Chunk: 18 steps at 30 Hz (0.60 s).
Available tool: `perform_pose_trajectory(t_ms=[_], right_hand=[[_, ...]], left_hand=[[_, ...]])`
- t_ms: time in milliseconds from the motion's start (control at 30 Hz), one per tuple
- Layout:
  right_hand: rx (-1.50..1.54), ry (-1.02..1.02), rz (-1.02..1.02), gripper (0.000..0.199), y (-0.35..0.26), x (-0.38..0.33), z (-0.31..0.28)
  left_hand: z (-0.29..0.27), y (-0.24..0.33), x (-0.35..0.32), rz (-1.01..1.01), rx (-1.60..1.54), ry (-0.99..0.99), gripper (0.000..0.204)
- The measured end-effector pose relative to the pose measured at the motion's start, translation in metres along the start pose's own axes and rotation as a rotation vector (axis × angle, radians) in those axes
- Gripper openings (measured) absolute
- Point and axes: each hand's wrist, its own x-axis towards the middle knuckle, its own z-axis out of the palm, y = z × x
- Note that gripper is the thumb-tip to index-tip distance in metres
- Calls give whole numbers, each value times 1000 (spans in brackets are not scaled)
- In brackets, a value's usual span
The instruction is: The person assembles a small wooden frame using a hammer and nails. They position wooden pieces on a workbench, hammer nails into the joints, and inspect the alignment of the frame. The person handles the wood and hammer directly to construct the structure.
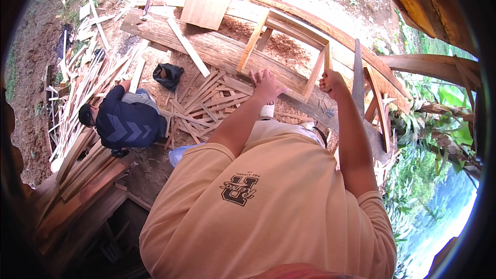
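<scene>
A rectangular wooden frame (253, 41) of light planks stands on a long, weathered plank (222, 51) in front of me. My left hand (266, 83) is at the near side of the frame, fingers spread and bent over the wood, with the thumb pointing right. At the frame's right corner my right hand (335, 83) is raised and closed in a fist. Whatever it may hold is too small to make out. Just right of that fist lies a long, dark, tapering blade (357, 75), like a handsaw's, across the plank.
A person in a dark top (132, 119) crouches at left beside a heap of wooden strips (206, 103). A black plastic bag (168, 76) sits nearby. Beyond the plank are a flat board (209, 0) and a loose strip (188, 46). Thick beams (82, 175) lie at lower left.
</scene>
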Motion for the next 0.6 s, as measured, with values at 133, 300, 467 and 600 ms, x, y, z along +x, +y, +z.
perform_pose_trajectory(t_ms=[133, 300, 467, 600], right_hand=[[5, -11, 8, 17, -1, 1, -2], [-22, -2, -12, 18, 1, -1, 0], [-25, 2, -16, 19, 1, -2, 1], [-37, 9, -19, 19, 1, -2, 1]], left_hand=[[1, 0, 0, 2, 0, 6, 102], [4, -2, 1, 8, -6, 16, 101], [5, -2, 2, 15, -23, 17, 99], [3, -1, 1, 3, -32, 9, 97]])
